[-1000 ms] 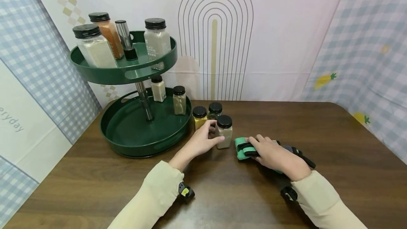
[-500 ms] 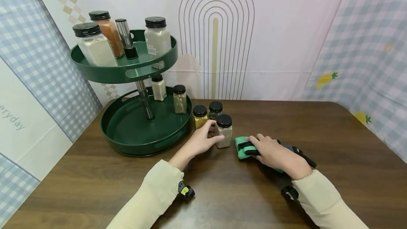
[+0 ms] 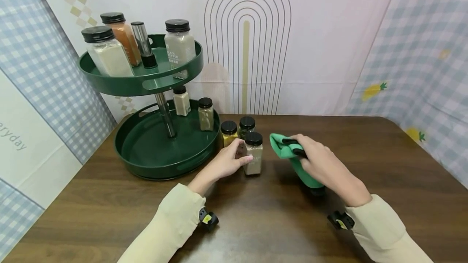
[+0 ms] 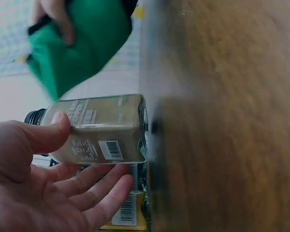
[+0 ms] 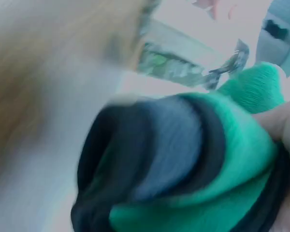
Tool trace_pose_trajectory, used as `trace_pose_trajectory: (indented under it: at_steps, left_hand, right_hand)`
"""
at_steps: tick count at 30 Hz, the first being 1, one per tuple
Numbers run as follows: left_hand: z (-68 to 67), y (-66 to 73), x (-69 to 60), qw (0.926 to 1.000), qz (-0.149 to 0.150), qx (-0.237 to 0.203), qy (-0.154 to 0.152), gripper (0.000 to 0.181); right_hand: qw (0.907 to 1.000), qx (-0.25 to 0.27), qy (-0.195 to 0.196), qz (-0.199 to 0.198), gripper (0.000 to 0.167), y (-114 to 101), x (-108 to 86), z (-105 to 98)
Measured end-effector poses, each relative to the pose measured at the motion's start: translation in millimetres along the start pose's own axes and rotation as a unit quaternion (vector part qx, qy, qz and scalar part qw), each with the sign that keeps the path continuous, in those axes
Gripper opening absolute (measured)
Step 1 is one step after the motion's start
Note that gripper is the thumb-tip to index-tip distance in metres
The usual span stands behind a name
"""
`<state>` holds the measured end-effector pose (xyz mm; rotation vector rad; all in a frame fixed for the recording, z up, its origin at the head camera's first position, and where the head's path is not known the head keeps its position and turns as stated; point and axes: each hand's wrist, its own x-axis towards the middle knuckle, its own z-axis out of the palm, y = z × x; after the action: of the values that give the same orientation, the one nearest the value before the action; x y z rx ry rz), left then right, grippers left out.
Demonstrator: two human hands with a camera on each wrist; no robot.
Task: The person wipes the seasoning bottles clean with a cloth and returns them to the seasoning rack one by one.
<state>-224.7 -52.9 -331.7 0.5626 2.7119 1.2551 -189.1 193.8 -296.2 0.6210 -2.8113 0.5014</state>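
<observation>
My left hand (image 3: 224, 164) holds a square glass spice jar (image 3: 253, 160) with a black lid and beige powder, thumb on one side and fingers behind. The left wrist view shows the barcode label on this jar (image 4: 108, 130); whether its base touches the table I cannot tell. My right hand (image 3: 325, 161) grips a folded green cloth (image 3: 305, 173) with black and grey bands, raised just right of the jar. The cloth (image 5: 193, 154) bunches under my fingers in the right wrist view, which is blurred.
Behind my left hand stand a yellow-filled jar (image 3: 229, 130) and a dark green jar (image 3: 247, 126). A two-tier green turntable rack (image 3: 164, 170) on the left bears several jars and a steel cylinder (image 3: 142, 42). Brown table (image 3: 384, 157) extends to the right.
My right hand has lifted the cloth from the table, and its end now hangs down. My left hand and the jar have shifted slightly left and nearer to me.
</observation>
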Motion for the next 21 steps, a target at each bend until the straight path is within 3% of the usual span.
trace_pose_trajectory:
  at_steps: [4,7,9,12,14,15,17,21]
  left_hand:
    - [-2.7,4.3,-2.9,0.9995,0.008,-0.026,-0.018,0.041]
    - [-3.2,8.0,-5.7,0.9956,0.012,-0.080,-0.049,0.040]
    - [-2.7,9.6,-7.8,0.9847,0.016,-0.151,-0.085,0.041]
    - [-1.3,12.7,-12.0,0.9555,0.003,-0.264,-0.133,0.053]
    - [-0.7,16.1,-15.3,0.9387,-0.015,-0.313,-0.144,0.061]
    - [-0.1,17.3,-16.6,0.9351,-0.018,-0.324,-0.143,0.064]
    - [1.6,18.9,-19.5,0.9321,-0.024,-0.335,-0.136,0.066]
    - [7.9,14.5,-24.1,0.9408,-0.020,-0.319,-0.113,0.055]
  right_hand:
    - [0.9980,0.055,0.030,-0.009,0.041,-12,-1.6,-4]
    - [0.9960,0.083,0.026,-0.023,0.041,-22,-3.5,-3]
    - [0.9938,0.101,0.030,-0.034,0.040,-26,-4.8,-3]
    - [0.9902,0.126,0.042,-0.044,0.040,-32,-6.8,-4]
    - [0.9878,0.138,0.054,-0.049,0.039,-36,-8.0,-5]
    - [0.9872,0.142,0.054,-0.050,0.039,-38,-8.6,-6]
    - [0.9862,0.146,0.052,-0.058,0.038,-41,-9.7,-8]
    - [0.9886,0.127,0.031,-0.075,0.040,-45,-11.9,-10]
